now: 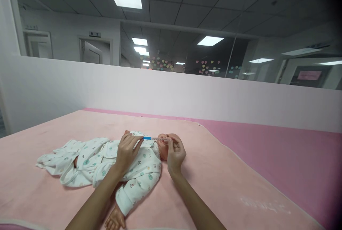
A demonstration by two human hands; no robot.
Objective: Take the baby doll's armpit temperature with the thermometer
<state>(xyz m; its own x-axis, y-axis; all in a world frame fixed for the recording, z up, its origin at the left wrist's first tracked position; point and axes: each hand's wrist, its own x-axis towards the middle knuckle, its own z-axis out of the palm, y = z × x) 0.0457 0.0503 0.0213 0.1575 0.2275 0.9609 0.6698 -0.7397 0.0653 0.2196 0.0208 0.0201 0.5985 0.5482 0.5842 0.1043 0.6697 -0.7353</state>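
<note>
A thin thermometer (153, 138) with a blue end and a clear, marked stem is held level above a baby doll's chest and face. My left hand (127, 151) pinches it at the blue end. At the clear end, the thumb and fingers of my right hand (175, 153) close on the tip, beside the doll's head (163, 151). The baby doll (146, 167) lies on its back in a white printed outfit, its head to the right. One doll hand (115, 218) pokes out of a sleeve near the front. My right hand partly covers the head.
A peach-coloured blanket (227, 183) lies under the doll, over a pink mat (280, 151) that shows on the right. Behind stands a low white wall (187, 94) with glass above it. Doors and ceiling lights show beyond.
</note>
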